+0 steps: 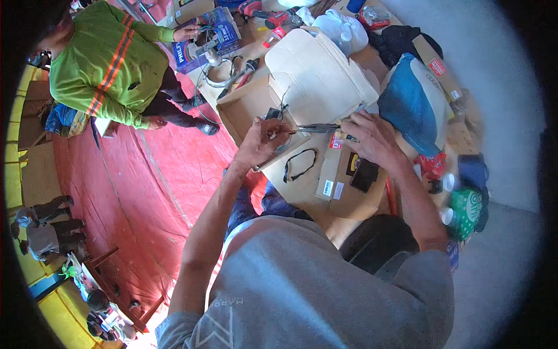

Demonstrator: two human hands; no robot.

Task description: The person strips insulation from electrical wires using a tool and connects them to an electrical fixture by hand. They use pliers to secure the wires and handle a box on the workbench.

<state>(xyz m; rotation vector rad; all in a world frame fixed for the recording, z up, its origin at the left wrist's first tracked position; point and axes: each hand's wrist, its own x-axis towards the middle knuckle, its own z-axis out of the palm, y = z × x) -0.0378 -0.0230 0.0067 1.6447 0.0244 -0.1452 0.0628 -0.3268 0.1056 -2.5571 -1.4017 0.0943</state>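
Observation:
My left hand is closed, pinching a thin wire whose short end sticks out between the fingertips. Just beyond those fingers is a small black block with thin leads. My right hand grips a hand tool with long dark metal blades and a partly hidden yellow-and-black handle. The blades point left and reach the wire end; whether they touch it I cannot tell. Both hands are above the near edge of an open cardboard box.
Dark-framed glasses and a closed carton with a black phone lie nearby. A cream box lid, a red drill and plastic bags are farther off. Someone in a green shirt stands at the left.

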